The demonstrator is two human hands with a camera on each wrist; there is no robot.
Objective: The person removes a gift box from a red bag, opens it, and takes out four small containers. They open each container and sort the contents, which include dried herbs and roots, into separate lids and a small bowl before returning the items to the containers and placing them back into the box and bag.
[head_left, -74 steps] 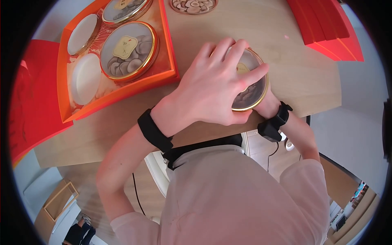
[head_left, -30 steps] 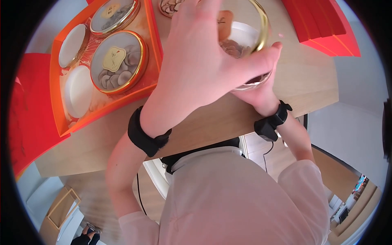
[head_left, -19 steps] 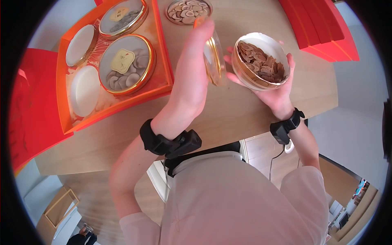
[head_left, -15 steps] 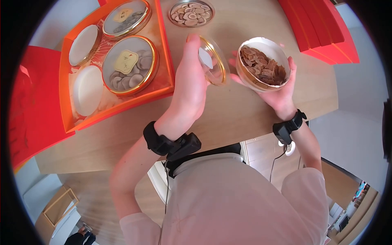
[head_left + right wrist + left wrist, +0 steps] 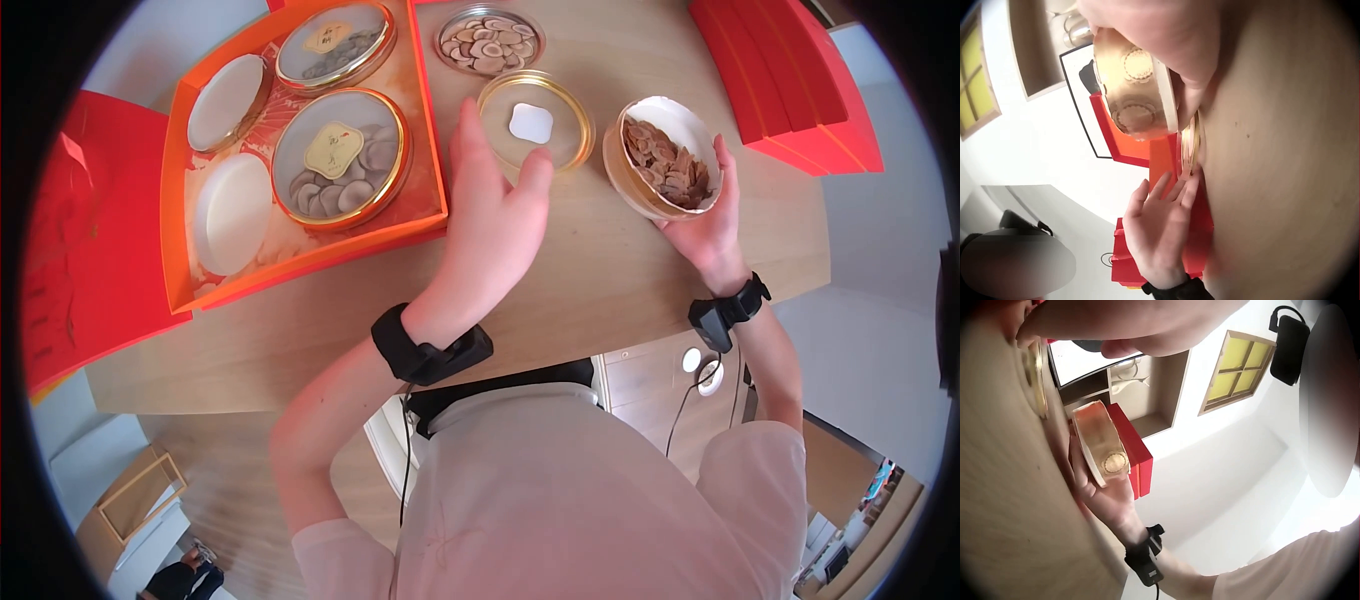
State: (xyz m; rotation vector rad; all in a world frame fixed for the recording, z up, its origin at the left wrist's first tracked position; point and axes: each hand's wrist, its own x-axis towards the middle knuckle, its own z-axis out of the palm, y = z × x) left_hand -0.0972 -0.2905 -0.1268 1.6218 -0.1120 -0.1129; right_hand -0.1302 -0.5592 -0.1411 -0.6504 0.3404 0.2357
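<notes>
In the head view the left hand (image 5: 487,235) is beside a round clear lid (image 5: 568,118) with a gold rim and a white patch, which lies flat on the table. Its fingers are relaxed and hold nothing; the right wrist view shows the same hand (image 5: 1160,234), palm showing, fingertips close to the lid edge (image 5: 1190,147). The right hand (image 5: 715,235) holds a round tub (image 5: 625,178), tilted, its mouth uncovered, with brown dried slices (image 5: 665,165) inside. Gold round emblems mark the tub's side (image 5: 1138,81). Fingers behind the tub are mostly hidden.
An orange-red box (image 5: 435,200) at left holds two lidded round containers (image 5: 350,185) and two white round pieces (image 5: 232,215). A clear round dish of slices (image 5: 490,45) stands behind the lid. Red boxes (image 5: 790,85) stand at the right, a red panel (image 5: 95,240) at far left.
The lid came off the tub, was held upright in the left hand, and now lies on the table with that hand off it. The tub has shifted slightly right in the right hand.
</notes>
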